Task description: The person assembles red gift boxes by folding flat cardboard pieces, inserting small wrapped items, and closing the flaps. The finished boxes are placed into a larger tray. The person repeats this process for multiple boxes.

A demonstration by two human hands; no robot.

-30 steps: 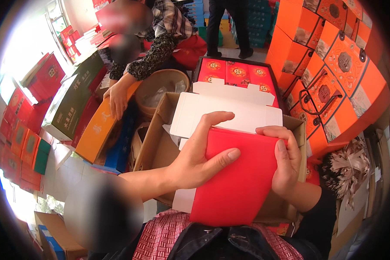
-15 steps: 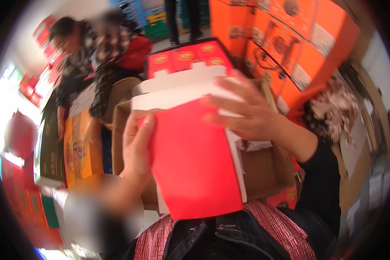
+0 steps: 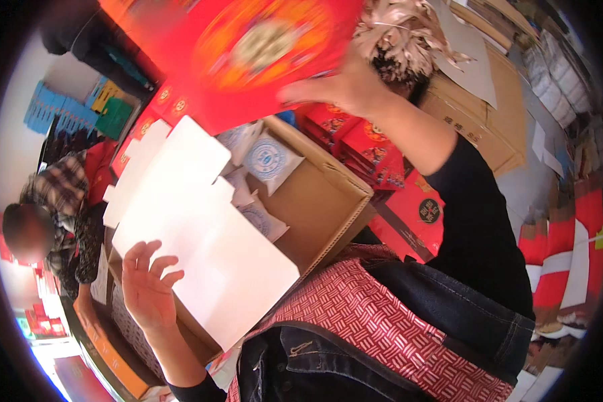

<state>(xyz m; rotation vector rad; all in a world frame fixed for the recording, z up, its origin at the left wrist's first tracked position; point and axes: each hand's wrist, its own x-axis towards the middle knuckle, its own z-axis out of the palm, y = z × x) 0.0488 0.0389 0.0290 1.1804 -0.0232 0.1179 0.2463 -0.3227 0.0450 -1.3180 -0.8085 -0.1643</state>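
Observation:
My right hand [image 3: 355,90] is raised at the upper middle, at the lower edge of a red card [image 3: 214,87] with a large round orange and gold emblem. The card is blurred, and part of its grip is hidden. My left hand [image 3: 151,288] is empty, its fingers loosely curled and apart, beside a flat white cardboard sheet [image 3: 194,221]. Notched tabs show on the sheet, which lies across an open brown carton [image 3: 321,208]. Inside the carton, several white packets with blue round prints [image 3: 268,161] are partly covered by the sheet.
Red printed packages [image 3: 375,151] lie beyond the carton, with a flat red box [image 3: 409,214] to its right. A bundle of pale strips [image 3: 409,33] stands near brown cardboard [image 3: 476,114]. Another person [image 3: 67,201] works at the left by an orange box [image 3: 114,355].
The red card has left the white sheet and moved up and right with my right hand. My left hand has let go and opened. The view has turned right.

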